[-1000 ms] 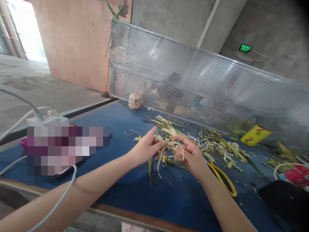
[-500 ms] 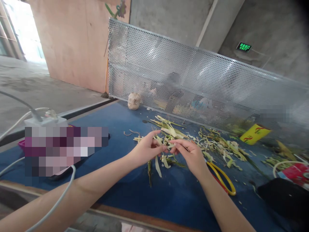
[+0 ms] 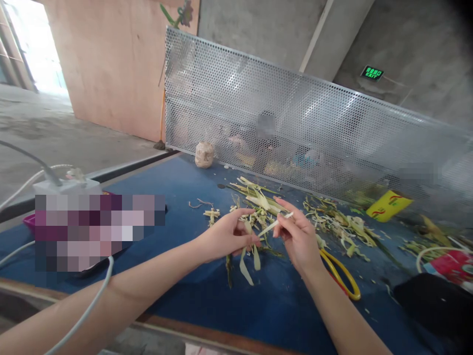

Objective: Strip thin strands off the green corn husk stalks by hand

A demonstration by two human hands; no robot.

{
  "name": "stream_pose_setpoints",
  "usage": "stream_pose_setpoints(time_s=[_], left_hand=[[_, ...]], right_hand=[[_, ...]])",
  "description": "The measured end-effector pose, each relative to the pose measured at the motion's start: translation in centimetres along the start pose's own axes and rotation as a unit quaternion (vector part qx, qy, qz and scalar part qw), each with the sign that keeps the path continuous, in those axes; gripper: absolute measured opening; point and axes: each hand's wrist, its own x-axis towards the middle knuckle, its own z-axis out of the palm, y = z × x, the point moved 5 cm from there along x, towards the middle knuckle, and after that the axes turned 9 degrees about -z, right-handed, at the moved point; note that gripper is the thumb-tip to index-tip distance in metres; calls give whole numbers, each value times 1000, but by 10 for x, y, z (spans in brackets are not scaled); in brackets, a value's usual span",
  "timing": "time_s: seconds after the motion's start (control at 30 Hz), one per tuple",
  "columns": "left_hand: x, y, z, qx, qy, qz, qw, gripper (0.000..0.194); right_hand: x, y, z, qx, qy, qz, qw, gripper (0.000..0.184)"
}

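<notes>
My left hand [image 3: 231, 235] is closed in a pinch on several pale leaf strips [image 3: 245, 271] that hang down from its fingers. My right hand [image 3: 298, 241] pinches the upper end of one narrow pale strip [image 3: 271, 227], which slants down to the fingertips of my left hand. The two hands are a short way apart above the blue tabletop [image 3: 177, 291]. Behind them lies a pile of pale green leaf pieces [image 3: 258, 197]. A dark, thin stalk [image 3: 229, 276] lies below my left hand.
Yellow looped handles [image 3: 351, 278] lie beside my right forearm. More plant scraps [image 3: 347, 227], a yellow packet [image 3: 389, 204] and a black object [image 3: 436, 301] are at right. A white power strip [image 3: 66, 187] and cable stand left. A perforated metal panel [image 3: 295, 113] borders the back.
My right hand has moved up and to the right, away from my left hand, with a narrow strip now visible between them. The strips hanging from my left hand have shifted slightly.
</notes>
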Motion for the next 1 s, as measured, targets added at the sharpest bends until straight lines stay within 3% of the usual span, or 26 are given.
stream_pose_setpoints(time_s=[0.13, 0.23, 0.37, 0.5, 0.73, 1.0], left_hand=[[-1, 6, -5, -41, 74, 15, 996, 55], [-3, 10, -10, -42, 118, 27, 992, 52], [-3, 11, -11, -29, 130, 30, 991, 58], [-6, 12, -10, -22, 140, 23, 990, 60], [-12, 14, -4, 8, 116, 54, 992, 69], [-13, 17, 2, 43, 87, 67, 993, 77]], right_hand=[[-3, 17, 10, 74, -18, 106, 991, 37], [-11, 23, 23, 78, -97, 180, 976, 43], [-19, 17, 35, 96, -208, 162, 960, 59], [-25, 17, 40, 149, -264, 179, 936, 84], [-24, 30, 39, 45, -216, 128, 967, 27], [-21, 36, 30, 7, -153, 127, 980, 21]])
